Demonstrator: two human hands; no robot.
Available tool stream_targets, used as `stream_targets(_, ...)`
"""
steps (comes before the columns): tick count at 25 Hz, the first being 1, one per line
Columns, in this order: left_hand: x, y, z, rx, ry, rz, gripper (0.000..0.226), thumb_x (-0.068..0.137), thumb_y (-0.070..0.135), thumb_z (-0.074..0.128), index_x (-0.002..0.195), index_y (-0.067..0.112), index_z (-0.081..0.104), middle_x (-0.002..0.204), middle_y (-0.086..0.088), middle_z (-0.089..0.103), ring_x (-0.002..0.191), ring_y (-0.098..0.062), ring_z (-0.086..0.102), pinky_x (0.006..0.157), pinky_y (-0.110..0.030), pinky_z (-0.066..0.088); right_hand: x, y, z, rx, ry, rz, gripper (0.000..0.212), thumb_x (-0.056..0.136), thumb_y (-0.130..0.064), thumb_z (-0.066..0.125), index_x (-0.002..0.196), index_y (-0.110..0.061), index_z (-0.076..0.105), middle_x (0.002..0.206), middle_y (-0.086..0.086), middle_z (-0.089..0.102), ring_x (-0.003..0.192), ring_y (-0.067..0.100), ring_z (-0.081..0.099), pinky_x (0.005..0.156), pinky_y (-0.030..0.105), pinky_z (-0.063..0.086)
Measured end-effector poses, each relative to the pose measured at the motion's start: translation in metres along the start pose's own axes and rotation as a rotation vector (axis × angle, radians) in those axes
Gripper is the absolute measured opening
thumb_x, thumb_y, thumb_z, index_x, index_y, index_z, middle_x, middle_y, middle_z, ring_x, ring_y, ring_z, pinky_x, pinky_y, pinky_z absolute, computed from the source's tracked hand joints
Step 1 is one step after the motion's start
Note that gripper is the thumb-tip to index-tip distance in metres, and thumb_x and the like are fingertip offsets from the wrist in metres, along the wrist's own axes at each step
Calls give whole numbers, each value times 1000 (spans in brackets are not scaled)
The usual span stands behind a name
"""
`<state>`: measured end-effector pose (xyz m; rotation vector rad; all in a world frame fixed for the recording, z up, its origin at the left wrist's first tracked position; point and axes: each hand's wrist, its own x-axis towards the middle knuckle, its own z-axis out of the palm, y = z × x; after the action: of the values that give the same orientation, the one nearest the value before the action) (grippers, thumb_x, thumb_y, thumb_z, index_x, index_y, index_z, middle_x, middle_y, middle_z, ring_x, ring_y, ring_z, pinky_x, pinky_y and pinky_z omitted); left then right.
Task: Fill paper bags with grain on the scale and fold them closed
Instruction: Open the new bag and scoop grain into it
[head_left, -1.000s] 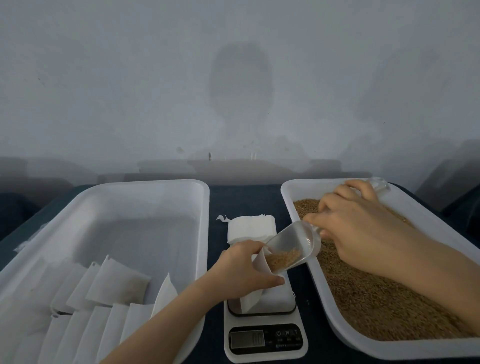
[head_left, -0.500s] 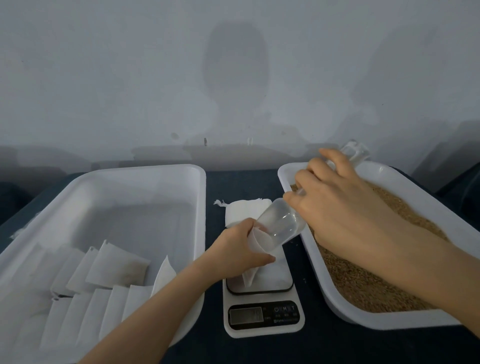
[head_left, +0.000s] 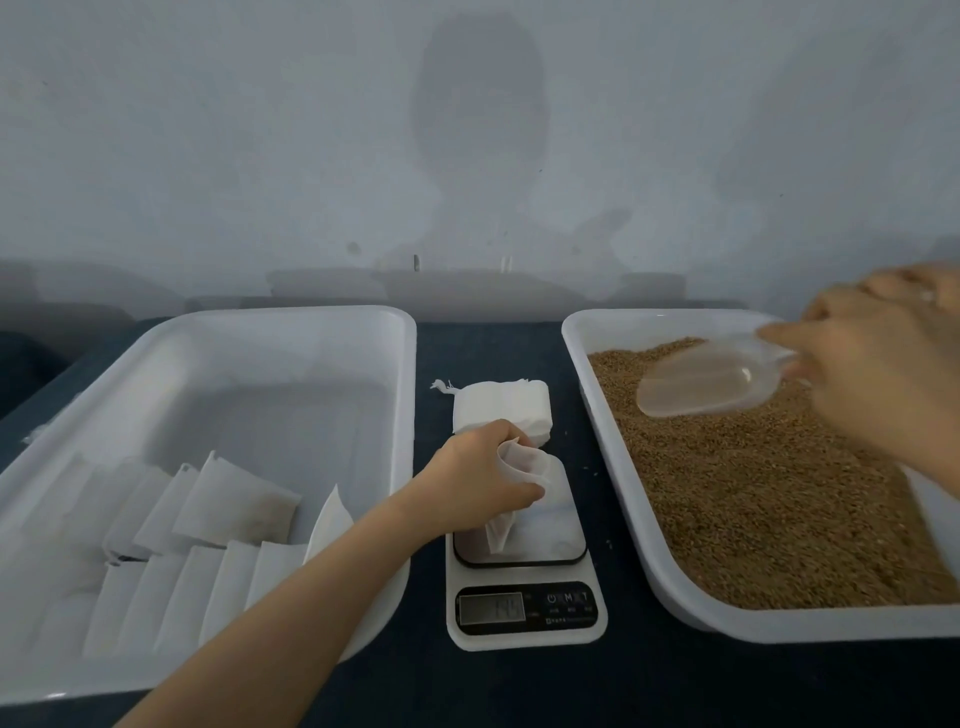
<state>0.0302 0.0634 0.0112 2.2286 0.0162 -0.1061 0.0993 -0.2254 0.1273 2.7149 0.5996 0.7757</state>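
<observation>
In the head view, low in the centre of the frame, the left hand (head_left: 485, 467) grips the paper bag (head_left: 511, 499) around its neck and stands it on the plate of the scale (head_left: 524, 587), probably so the mouth stays open and the weight registers; the display is too blurred to read. At the right edge the right hand (head_left: 878, 374), motion-blurred, curls around the handle of a clear scoop (head_left: 711, 382), which looks empty and hangs just above the grain (head_left: 753, 493) in the right tray (head_left: 675, 587), likely placed for another dip. Just above the scale lies a stack of empty bags (head_left: 498, 405), close at hand. The left tray (head_left: 291, 322) holds filled, folded bags (head_left: 228, 499) in its lower part. Everything rests on a dark table (head_left: 488, 343) against a pale, shadowed wall (head_left: 260, 130).
</observation>
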Motion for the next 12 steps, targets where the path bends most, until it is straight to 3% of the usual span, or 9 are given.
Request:
stream_targets(4,1,0,0,3,7,10,34,76,36,71,104,36,51,93,17,55,81,-8,58,59,-14,44,-22,15,31,-207,-280,-57,47,80,-34,67,116,-60,51,100,-21,61,101,11,50,99,38,16)
stream_targets(6,1,0,0,-3,12,13,33,76,36,71,102,36,52,93,17,56,80,-7,58,59,-14,45,-35,20,39,-148,-336,-87,46,83,-40,62,119,-62,46,107,-26,57,108,6,45,105,36,11)
stream_targets(9,0,1,0,-8,14,7,32,75,36,71,102,37,53,93,16,56,81,-7,58,61,-15,47,-45,18,46,-55,-390,-78,44,82,-35,66,117,-58,51,109,-26,58,113,8,46,111,39,12)
stream_targets(12,0,1,0,-9,13,7,31,75,36,71,100,37,53,93,16,56,81,-7,58,60,-15,46,-51,11,54,-68,-423,-98,41,87,-45,55,121,-63,41,110,-31,49,116,1,37,109,33,5)
